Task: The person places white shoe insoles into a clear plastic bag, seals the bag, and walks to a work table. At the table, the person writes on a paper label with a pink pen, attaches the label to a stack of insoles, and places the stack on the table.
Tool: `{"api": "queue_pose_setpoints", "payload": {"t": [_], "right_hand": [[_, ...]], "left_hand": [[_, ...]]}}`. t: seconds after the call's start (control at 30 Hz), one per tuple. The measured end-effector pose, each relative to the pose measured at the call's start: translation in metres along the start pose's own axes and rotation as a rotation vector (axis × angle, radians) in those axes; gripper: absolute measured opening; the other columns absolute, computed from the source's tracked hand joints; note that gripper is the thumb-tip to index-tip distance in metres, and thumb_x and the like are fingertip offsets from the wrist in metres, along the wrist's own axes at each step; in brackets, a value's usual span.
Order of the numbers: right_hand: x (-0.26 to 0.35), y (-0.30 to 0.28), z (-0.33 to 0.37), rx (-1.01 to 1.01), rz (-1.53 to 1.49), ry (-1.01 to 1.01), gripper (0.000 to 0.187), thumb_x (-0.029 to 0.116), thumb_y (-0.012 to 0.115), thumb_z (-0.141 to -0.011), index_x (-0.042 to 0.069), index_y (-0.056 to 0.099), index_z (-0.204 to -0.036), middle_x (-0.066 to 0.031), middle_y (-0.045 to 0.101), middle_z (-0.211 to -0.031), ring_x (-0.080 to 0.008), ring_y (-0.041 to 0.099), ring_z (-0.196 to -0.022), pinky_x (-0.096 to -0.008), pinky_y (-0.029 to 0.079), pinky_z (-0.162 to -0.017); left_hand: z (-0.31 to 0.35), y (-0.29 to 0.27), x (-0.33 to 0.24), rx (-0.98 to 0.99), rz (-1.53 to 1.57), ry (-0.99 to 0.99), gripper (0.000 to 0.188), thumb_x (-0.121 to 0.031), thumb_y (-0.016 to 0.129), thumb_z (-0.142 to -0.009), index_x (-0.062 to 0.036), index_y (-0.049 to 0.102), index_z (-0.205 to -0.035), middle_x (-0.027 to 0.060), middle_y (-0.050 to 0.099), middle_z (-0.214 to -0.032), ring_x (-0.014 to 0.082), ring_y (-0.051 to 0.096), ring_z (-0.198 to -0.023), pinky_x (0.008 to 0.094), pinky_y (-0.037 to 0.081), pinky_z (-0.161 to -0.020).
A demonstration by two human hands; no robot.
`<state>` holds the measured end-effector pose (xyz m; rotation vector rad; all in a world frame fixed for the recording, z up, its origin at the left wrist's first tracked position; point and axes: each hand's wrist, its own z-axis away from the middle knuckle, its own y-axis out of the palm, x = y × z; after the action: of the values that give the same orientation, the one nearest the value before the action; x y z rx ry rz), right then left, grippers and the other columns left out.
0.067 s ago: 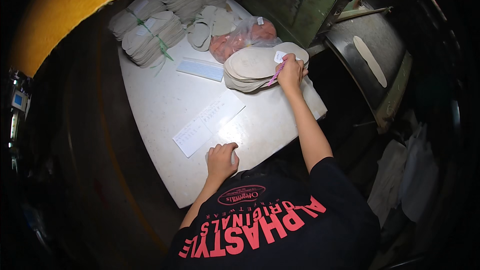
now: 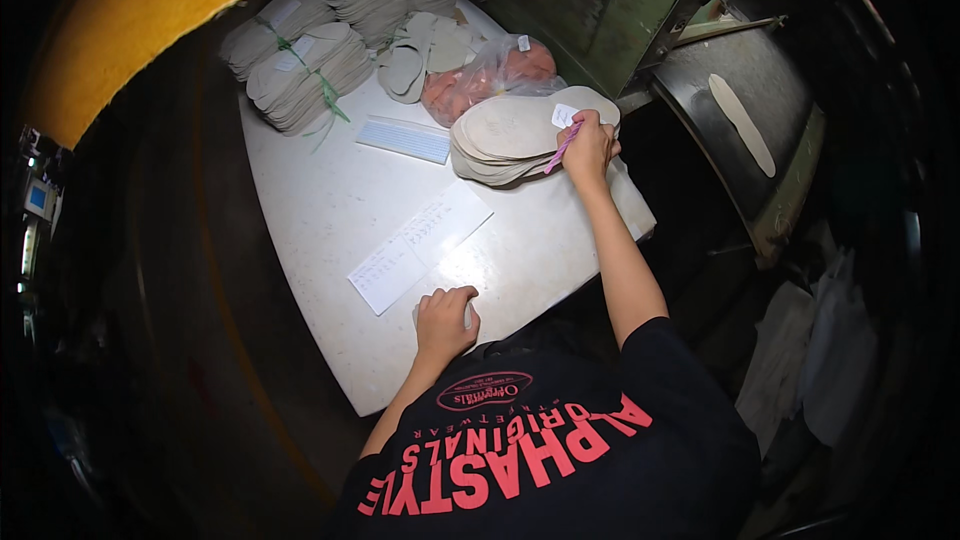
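Observation:
A pink-purple pen (image 2: 562, 150) is pinched in my right hand (image 2: 593, 145), its upper part beside a small white label (image 2: 564, 115). That label lies on a stack of pale grey insole-shaped sheets (image 2: 500, 140) at the table's right side, and my hand rests at the stack's right end. Near the table's front edge, my left hand (image 2: 445, 325) is closed with fingers curled. A bit of something whitish shows by its thumb, mostly hidden by the hand. Between the hands and farther left lies a white paper with handwriting (image 2: 415, 248).
Behind the stack sits a clear bag of orange-pink pieces (image 2: 485, 80). A blue-and-white lined pad (image 2: 403, 139) lies left of it. Bundles of insole sheets (image 2: 305, 80) tied with green string stand far left. A green machine (image 2: 590, 10) and a dark platform with one narrow sole piece (image 2: 742, 125) stand right.
The right hand and pen have shifted slightly over the label, and more pen marks show on it. My left hand stays put.

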<state>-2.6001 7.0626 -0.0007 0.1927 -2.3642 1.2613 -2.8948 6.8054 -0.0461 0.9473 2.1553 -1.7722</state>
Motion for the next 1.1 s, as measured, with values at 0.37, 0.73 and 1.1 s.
{"api": "queue_pose_setpoints", "payload": {"t": [0.37, 0.73, 1.1], "right_hand": [[-0.036, 0.02, -0.037, -0.166, -0.387, 0.015, 0.035, 0.011, 0.079, -0.076, 0.008, 0.061, -0.106, -0.0136, 0.07, -0.084, -0.0374, 0.066, -0.084, -0.0454, 0.048, -0.092], [-0.023, 0.015, -0.027, -0.277, -0.163, -0.105, 0.032, 0.013, 0.08, -0.077, 0.007, 0.063, -0.104, -0.0115, 0.071, -0.081, -0.0339, 0.067, -0.082, -0.0456, 0.05, -0.088], [-0.03, 0.022, -0.035, -0.238, -0.215, -0.129, 0.031, 0.013, 0.081, -0.077, 0.005, 0.065, -0.102, -0.011, 0.074, -0.08, -0.031, 0.074, -0.077, -0.0419, 0.057, -0.077]], "left_hand": [[-0.01, -0.003, -0.002, -0.008, 0.002, 0.007, 0.021, -0.012, 0.072, -0.082, -0.0125, 0.074, -0.103, 0.0048, 0.074, -0.093, 0.027, 0.066, -0.086, 0.0426, 0.046, -0.079], [-0.009, -0.005, -0.003, -0.03, 0.019, 0.013, 0.021, -0.011, 0.072, -0.082, -0.0128, 0.073, -0.103, 0.0041, 0.073, -0.093, 0.0265, 0.066, -0.085, 0.0423, 0.046, -0.079], [-0.009, -0.004, -0.002, -0.024, 0.023, 0.013, 0.021, -0.011, 0.072, -0.082, -0.0125, 0.073, -0.103, 0.0036, 0.073, -0.094, 0.0263, 0.065, -0.085, 0.0418, 0.045, -0.078]]}}
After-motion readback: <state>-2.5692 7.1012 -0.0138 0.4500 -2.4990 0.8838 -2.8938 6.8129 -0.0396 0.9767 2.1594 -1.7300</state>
